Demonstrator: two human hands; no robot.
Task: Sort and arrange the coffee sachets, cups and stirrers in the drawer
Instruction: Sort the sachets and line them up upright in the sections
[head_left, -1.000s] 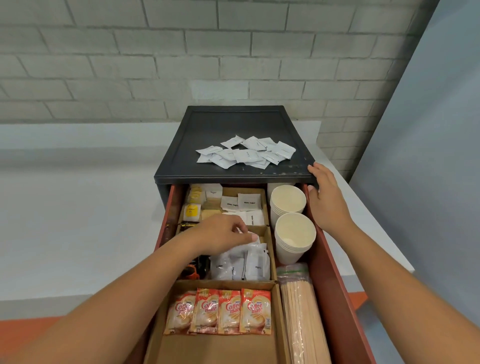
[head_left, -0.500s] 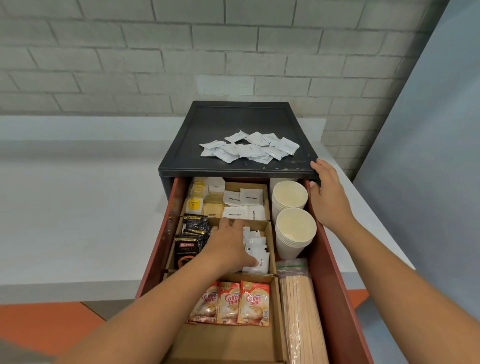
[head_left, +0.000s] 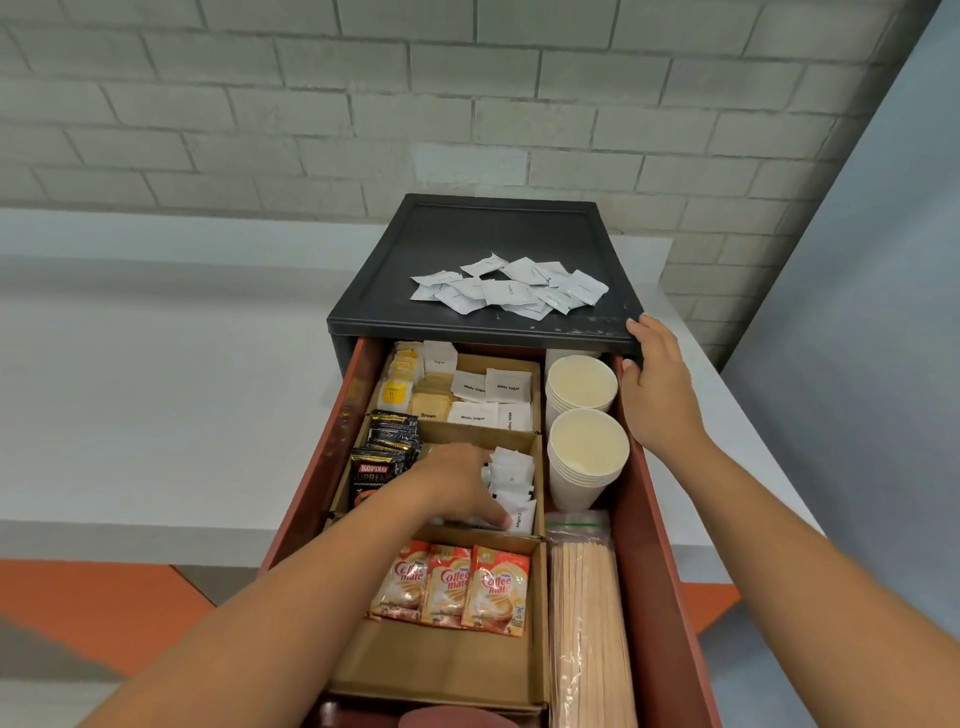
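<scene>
The red drawer (head_left: 655, 525) is pulled out and split by cardboard dividers. My left hand (head_left: 457, 486) reaches into the middle compartment and grips a row of upright white coffee sachets (head_left: 514, 486) between fingers and thumb. Black Kopiko sachets (head_left: 382, 460) stand to its left. Three Coffee-mate sachets (head_left: 452, 587) lie in the front compartment. Two stacks of paper cups (head_left: 586, 452) stand on the right, with a bag of wooden stirrers (head_left: 587, 629) in front of them. My right hand (head_left: 657, 395) holds the front right corner of the black cabinet top (head_left: 467, 234).
Several loose white sachets (head_left: 511, 291) lie piled on the cabinet top. The back compartment holds white sugar sachets (head_left: 491, 400), brown ones and yellow sachets (head_left: 397, 387). A grey ledge runs left and right; a brick wall stands behind.
My left hand carried a bunch of white sachets down into the middle compartment and now sits lower among them. My right hand stayed on the cabinet corner.
</scene>
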